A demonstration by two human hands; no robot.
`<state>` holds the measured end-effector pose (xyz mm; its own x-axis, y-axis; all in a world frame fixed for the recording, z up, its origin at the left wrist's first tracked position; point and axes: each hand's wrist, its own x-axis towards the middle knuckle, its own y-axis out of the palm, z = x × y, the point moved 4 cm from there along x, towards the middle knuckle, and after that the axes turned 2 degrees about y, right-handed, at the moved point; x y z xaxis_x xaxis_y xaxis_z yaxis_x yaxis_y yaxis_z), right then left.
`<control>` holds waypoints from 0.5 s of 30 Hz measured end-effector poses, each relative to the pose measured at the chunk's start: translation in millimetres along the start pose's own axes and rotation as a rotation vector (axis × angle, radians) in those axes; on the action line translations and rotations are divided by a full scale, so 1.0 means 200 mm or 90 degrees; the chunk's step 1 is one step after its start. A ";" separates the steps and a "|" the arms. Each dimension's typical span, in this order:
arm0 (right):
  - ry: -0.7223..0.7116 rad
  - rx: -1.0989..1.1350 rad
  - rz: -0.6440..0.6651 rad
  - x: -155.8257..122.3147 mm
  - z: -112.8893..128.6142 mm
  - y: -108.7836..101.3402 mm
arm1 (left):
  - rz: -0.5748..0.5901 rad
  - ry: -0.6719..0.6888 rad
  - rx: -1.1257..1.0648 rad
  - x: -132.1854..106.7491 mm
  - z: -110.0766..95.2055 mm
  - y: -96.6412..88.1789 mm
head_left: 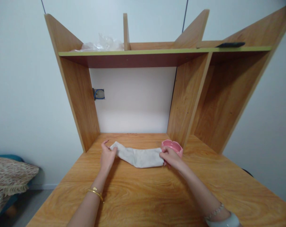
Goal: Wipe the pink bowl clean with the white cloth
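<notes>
A light grey folded cloth (pixel 143 157) stretches sideways between my two hands, just over the wooden desk (pixel 138 195). My left hand (pixel 108 155) pinches its left end between thumb and fingers, and that end is tilted up. At the other end, my right hand (pixel 170 157) grips the cloth's edge with thumb and fingertips. Right behind my right hand sits a pink ashtray (pixel 173 145) with a notched rim, its front partly covered by that hand. The cloth sags a little in the middle.
A wooden shelf unit (pixel 79 104) rises from the back of the desk. On its upper board lie a crumpled clear plastic bag (pixel 101 44) and a flat black object (pixel 231 44). An open wall socket box (pixel 99 94) shows wires. A patterned fringed cloth (pixel 12 173) lies at lower left.
</notes>
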<state>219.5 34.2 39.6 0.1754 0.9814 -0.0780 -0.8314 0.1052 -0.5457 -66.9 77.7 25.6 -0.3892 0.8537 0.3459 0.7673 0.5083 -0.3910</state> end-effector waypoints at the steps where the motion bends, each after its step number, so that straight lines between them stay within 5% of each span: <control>1: 0.007 -0.008 -0.003 0.00 0.00 -0.01 | 0.019 -0.010 0.043 0.00 0.00 0.00; 6: 0.039 -0.071 0.029 0.00 -0.04 0.00 | 0.135 -0.034 0.203 -0.03 -0.02 0.00; 11: 0.081 -0.174 0.100 -0.02 -0.10 0.02 | 0.075 0.085 0.369 -0.06 -0.10 -0.02; 15: 0.014 -0.286 0.047 -0.03 -0.07 -0.03 | 0.152 0.198 0.364 -0.11 -0.16 0.04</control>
<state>231.6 24.8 32.0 0.1395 0.9795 -0.1451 -0.5320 -0.0494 -0.8453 -36.5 59.4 42.1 -0.0136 0.9208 0.3897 0.3909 0.3636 -0.8456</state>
